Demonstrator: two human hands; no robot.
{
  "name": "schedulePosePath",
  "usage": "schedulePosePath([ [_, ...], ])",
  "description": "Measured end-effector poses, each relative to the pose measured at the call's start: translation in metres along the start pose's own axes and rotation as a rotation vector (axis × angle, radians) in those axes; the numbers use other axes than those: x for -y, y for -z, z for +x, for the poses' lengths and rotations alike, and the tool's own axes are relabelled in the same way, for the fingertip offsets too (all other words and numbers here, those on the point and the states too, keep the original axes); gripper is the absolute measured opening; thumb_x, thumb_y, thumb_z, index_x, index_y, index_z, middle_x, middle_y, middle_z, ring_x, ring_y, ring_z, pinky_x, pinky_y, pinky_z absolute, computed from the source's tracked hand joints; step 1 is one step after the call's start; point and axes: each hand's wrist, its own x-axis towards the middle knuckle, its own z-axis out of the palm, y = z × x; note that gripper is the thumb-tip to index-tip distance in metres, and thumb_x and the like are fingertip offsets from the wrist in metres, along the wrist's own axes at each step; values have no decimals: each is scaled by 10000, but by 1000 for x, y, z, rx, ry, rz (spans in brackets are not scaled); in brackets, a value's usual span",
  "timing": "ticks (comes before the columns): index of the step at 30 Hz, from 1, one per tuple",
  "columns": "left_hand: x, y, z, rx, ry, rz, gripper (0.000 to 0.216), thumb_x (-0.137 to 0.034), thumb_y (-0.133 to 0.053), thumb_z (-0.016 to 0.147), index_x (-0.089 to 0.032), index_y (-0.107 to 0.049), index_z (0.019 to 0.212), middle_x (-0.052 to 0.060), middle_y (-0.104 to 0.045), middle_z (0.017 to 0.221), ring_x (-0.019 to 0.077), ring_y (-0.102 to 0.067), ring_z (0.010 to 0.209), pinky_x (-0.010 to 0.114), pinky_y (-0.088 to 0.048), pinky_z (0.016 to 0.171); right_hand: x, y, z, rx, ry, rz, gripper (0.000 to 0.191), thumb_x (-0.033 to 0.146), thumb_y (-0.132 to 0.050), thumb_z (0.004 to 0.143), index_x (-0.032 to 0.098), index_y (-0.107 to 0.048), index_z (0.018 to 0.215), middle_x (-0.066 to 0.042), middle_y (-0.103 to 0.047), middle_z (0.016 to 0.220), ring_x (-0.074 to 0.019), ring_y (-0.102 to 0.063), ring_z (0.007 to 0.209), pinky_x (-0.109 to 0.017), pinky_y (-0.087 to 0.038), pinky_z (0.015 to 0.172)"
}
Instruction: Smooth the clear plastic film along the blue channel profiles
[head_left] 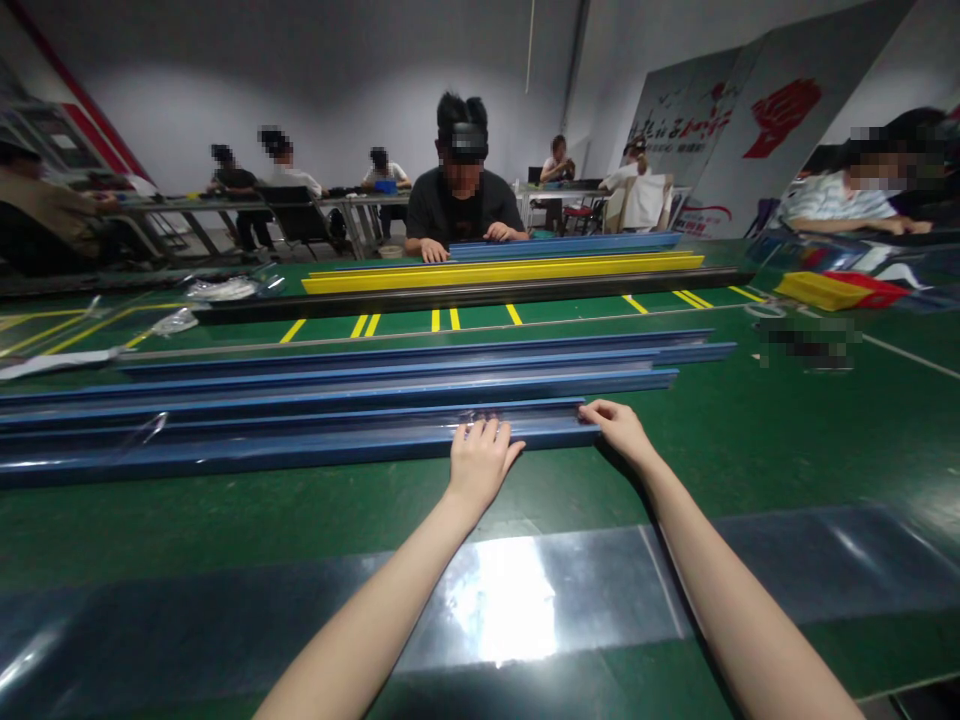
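A long blue channel-shaped strip (300,450) lies across the green table in front of me, its inside glossy as if lined with clear film. My left hand (484,465) rests over its near edge close to the right end, fingers stretched out into the trough and thumb apart. At that right end, my right hand (621,430) is closed, thumb and fingers pinching the channel's end corner; the fingertips are partly hidden. Behind it lie more blue channels (420,365), roughly parallel.
A wide clear plastic sheet (360,610) spans the near table under my forearms. Beyond are a yellow strip (510,268), a black strip (480,294) and a co-worker (469,190) seated opposite. Yellow and red trays (821,290) stand right. Crumpled clear film (225,288) lies left.
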Motion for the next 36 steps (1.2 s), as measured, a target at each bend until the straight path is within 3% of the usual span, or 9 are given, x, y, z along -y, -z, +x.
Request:
schedulePosePath([
  [13, 0, 1, 0, 12, -13, 40, 280, -402, -438, 859, -162, -578, 893, 58, -607, 825, 203, -537, 773, 331, -314, 698, 4, 2, -3, 22, -28, 50, 248, 391, -491, 691, 187, -626, 652, -27, -661, 684, -156, -580, 670, -251, -421, 651],
  [36, 1, 0, 0, 21, -45, 26, 289, -385, -416, 869, -162, -589, 934, 84, -616, 863, 211, -541, 791, 340, -316, 682, 10, 5, -2, 51, -50, -9, 265, 432, -475, 682, 203, -578, 596, -20, -646, 667, -155, -573, 660, -245, -390, 634],
])
